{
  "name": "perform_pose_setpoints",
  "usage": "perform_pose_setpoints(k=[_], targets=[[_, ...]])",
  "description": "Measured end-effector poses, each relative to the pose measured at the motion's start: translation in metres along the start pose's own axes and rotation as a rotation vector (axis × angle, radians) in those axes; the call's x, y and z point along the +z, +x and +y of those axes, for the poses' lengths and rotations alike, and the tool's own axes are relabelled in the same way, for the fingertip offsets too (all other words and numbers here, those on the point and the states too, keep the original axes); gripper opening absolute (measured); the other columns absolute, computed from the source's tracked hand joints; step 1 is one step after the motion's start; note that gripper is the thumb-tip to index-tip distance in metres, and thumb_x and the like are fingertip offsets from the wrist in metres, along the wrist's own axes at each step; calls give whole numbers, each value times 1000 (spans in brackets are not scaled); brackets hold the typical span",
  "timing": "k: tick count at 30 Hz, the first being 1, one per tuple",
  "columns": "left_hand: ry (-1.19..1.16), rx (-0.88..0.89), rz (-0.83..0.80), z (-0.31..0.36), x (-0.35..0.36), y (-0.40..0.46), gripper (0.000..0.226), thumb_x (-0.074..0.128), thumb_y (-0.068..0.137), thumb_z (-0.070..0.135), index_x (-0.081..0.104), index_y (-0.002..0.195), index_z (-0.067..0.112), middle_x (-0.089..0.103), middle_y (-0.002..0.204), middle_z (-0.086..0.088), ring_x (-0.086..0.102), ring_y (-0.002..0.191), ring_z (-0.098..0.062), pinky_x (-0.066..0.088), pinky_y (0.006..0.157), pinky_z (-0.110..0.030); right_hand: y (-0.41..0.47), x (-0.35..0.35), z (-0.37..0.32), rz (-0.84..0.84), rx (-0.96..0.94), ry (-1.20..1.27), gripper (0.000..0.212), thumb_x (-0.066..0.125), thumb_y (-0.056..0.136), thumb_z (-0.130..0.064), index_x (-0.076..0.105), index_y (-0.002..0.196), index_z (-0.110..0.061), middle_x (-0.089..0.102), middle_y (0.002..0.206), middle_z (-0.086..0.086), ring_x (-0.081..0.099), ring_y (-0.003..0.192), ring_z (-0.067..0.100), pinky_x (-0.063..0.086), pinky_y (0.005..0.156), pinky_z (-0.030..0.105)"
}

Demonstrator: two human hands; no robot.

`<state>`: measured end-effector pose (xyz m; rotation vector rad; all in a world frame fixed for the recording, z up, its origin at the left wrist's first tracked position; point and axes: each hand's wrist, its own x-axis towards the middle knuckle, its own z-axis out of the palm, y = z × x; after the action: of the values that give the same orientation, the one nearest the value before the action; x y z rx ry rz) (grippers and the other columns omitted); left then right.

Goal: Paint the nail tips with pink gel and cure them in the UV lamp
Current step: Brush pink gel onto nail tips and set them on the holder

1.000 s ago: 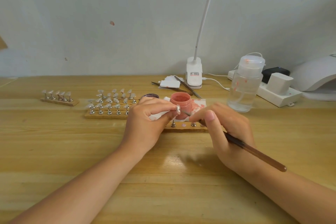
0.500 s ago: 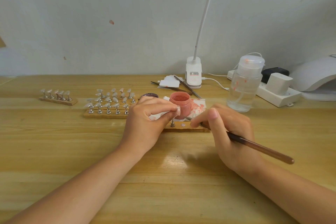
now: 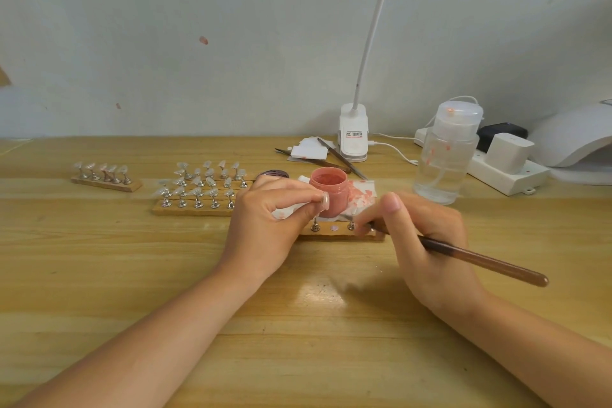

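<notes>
My left hand (image 3: 270, 219) pinches a nail tip (image 3: 325, 201) on its small metal stand, held in front of the open jar of pink gel (image 3: 329, 190). My right hand (image 3: 420, 238) grips a brown brush (image 3: 480, 260), its bristle end low beside the wooden stand strip (image 3: 334, 231) and pointing left toward the tip. The brush handle sticks out to the right. A wooden board (image 3: 195, 207) left of my hands carries several clear nail tips on metal stands. The white UV lamp (image 3: 576, 139) sits at the far right edge.
A smaller wooden strip with nail tips (image 3: 106, 175) lies far left. A pink-stained tissue (image 3: 361, 194) sits under the jar. A clear pump bottle (image 3: 445, 156), a power strip (image 3: 506, 169), a clip lamp base (image 3: 353, 132) and spare tools (image 3: 334, 156) stand behind.
My right hand has drawn the brush back from the nail tip, its tip dropping toward the wooden strip and its handle swinging lower and further right. My left hand barely moved.
</notes>
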<state>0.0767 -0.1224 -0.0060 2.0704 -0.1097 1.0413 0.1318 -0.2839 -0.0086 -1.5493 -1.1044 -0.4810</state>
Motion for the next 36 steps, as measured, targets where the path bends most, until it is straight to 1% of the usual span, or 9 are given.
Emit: perform_pose_setpoints(k=[2, 4, 7, 11, 16, 21, 28, 33, 36], targets=[[-3, -15, 8, 0, 0, 0, 24, 73, 69, 5, 69, 84, 23, 67, 80, 12, 58, 87, -11, 42, 78, -12, 6, -2, 0, 41, 51, 42, 27, 41, 95, -30, 63, 80, -23, 64, 70, -13, 59, 66, 0, 42, 60, 11], [-3, -29, 16, 0, -1, 0, 27, 74, 69, 5, 69, 83, 26, 65, 79, 18, 57, 87, -7, 42, 79, -11, 15, -5, 1, 110, 188, 94, 19, 46, 91, -42, 55, 85, -26, 66, 64, -10, 62, 65, 6, 43, 56, 13], [-8, -37, 18, 2, -1, 0, 27, 74, 69, 7, 68, 83, 30, 64, 80, 23, 56, 87, -4, 41, 79, -9, 32, -11, 5, 179, 330, 151, 32, 48, 76, -51, 48, 77, -19, 66, 58, -1, 66, 63, 11, 41, 51, 11], [-19, -49, 27, 2, -1, 1, 24, 74, 69, 10, 68, 84, 28, 64, 80, 22, 56, 88, -4, 41, 79, -8, 61, -9, 15, 149, 356, 164, 43, 54, 81, -44, 44, 64, -6, 54, 43, 4, 64, 49, 12, 40, 44, 15], [-48, -54, 22, 2, 0, 1, 18, 71, 70, 14, 68, 82, 27, 65, 80, 18, 55, 87, -3, 39, 79, -6, 91, 4, 31, 31, 373, -52, 58, 56, 87, -45, 49, 63, 7, 47, 42, 5, 43, 39, 9, 39, 54, 26], [-64, -74, 28, 2, -1, 1, 17, 70, 70, 19, 66, 79, 34, 65, 80, 20, 56, 87, -1, 38, 79, -6, 100, 21, 34, -144, 353, -347, 60, 56, 87, -46, 30, 43, -15, 30, 34, -7, 32, 40, 9, 27, 48, 28], [-48, -84, 17, 2, -2, 1, 22, 72, 71, 12, 68, 77, 32, 66, 81, 19, 56, 88, -1, 38, 80, -6, 98, 32, 34, -278, 340, -506, 58, 52, 87, -51, 33, 47, -13, 33, 45, 0, 38, 50, 19, 28, 50, 28], [-35, -72, 27, 2, -1, 1, 23, 73, 71, 9, 68, 81, 29, 65, 81, 18, 58, 87, -4, 38, 79, -6, 105, 21, 33, -92, 392, -373, 60, 54, 88, -47, 33, 42, -15, 34, 30, -7, 37, 38, 7, 31, 49, 29], [-37, -68, 35, 2, -1, 1, 24, 73, 70, 11, 67, 82, 31, 65, 80, 20, 58, 86, -3, 39, 79, -6, 108, 13, 36, -30, 456, -335, 58, 53, 87, -48, 51, 51, -3, 43, 39, -6, 46, 51, 11, 42, 61, 34]])
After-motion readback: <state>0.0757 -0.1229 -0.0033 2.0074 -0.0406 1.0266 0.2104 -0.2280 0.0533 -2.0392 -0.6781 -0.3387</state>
